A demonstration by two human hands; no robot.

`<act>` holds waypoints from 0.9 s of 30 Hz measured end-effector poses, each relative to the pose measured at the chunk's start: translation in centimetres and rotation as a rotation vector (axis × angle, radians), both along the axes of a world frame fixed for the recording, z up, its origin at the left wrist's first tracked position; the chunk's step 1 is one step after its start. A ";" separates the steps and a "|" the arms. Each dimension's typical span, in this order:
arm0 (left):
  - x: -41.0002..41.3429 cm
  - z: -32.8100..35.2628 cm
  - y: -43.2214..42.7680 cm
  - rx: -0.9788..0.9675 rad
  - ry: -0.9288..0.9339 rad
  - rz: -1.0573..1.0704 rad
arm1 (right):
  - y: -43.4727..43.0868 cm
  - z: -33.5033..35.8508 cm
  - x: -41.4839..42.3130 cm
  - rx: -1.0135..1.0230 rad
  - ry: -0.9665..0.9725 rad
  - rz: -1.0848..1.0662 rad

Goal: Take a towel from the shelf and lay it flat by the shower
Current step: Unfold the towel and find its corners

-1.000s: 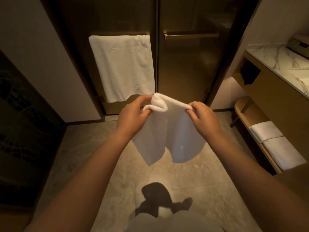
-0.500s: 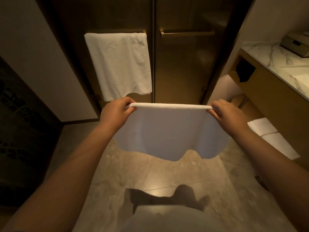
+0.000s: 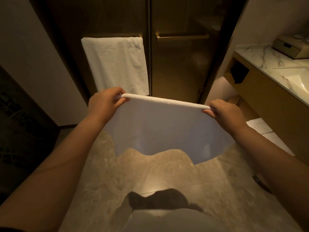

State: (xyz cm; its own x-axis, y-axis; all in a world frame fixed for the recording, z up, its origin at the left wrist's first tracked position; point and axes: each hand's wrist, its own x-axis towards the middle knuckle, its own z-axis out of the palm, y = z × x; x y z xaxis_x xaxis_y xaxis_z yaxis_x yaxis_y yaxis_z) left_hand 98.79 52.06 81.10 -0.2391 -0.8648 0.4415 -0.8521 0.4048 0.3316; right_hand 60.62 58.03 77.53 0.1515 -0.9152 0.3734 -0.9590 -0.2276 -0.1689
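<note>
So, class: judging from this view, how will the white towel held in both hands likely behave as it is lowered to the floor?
Likely floppy: the towel hangs limp from its top edge, pinched by the left hand and right hand, and its bottom edge waves. Probably light, since fingertip pinches carry it. It may crumple on the floor unless kept stretched.
</note>
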 end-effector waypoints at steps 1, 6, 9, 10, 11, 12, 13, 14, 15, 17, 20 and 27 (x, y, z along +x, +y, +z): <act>0.1 0.3 -0.1 -0.018 -0.014 -0.002 | 0.2 -0.1 -0.1 0.036 0.019 0.007; 0.3 1.1 -0.3 -0.031 -0.071 -0.008 | 0.4 -1.1 -0.6 0.208 0.117 0.122; 0.3 1.1 -0.2 -0.003 -0.075 0.000 | 0.1 -2.0 -0.6 0.287 0.101 0.088; 0.1 1.2 -0.2 0.020 -0.065 0.002 | -0.1 -2.3 -0.5 0.293 0.093 0.059; -0.1 1.2 -0.2 0.050 -0.045 -0.002 | -0.3 -2.6 -0.5 0.292 0.091 0.025; -0.4 1.3 -0.2 0.080 -0.022 -0.015 | -0.4 -2.8 -0.4 0.289 0.093 -0.013; -0.7 1.4 -0.2 0.104 -0.006 -0.038 | -0.6 -3.0 -0.3 0.288 0.093 -0.048; -1.1 1.5 -0.1 0.116 -0.003 -0.066 | -0.7 -3.2 -0.3 0.297 0.085 -0.082; -1.4 1.6 -0.1 0.116 -0.011 -0.094 | -0.7 -3.3 -0.3 0.315 0.074 -0.111; -2.4 1.7 0.1 0.092 -0.045 -0.134 | -0.9 -3.5 -0.1 0.371 0.066 -0.143; -4.2 1.4 0.3 0.056 -0.101 -0.181 | -1.1 -3.6 1.4 0.418 -0.002 -0.121; -7.6 0.2 1.1 0.017 -0.246 -0.233 | -1.2 -2.8 10.2 0.249 -0.328 0.079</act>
